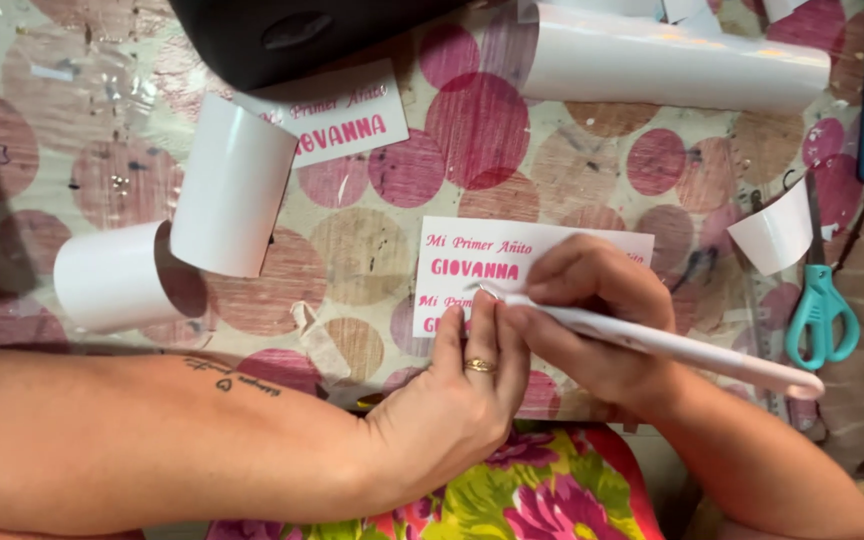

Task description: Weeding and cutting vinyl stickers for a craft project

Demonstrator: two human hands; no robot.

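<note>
My right hand (pixel 592 315) grips a white pen-shaped tool (pixel 672 345), its metal tip resting on a white sticker sheet with pink lettering (pixel 512 250). My left hand (pixel 462 395) lies flat beside it, its fingertips pressing the sheet's lower left part next to the tool's tip. A ring sits on one left finger. Both hands cover the sheet's lower half.
A second lettered sheet (pixel 342 125) lies further back by a black machine (pixel 292 35). Curled white backing pieces (pixel 232 185) (pixel 112 275) lie left, a long white roll (pixel 672 60) at the back. Teal scissors (pixel 820 300) and a small curl (pixel 777 232) sit right.
</note>
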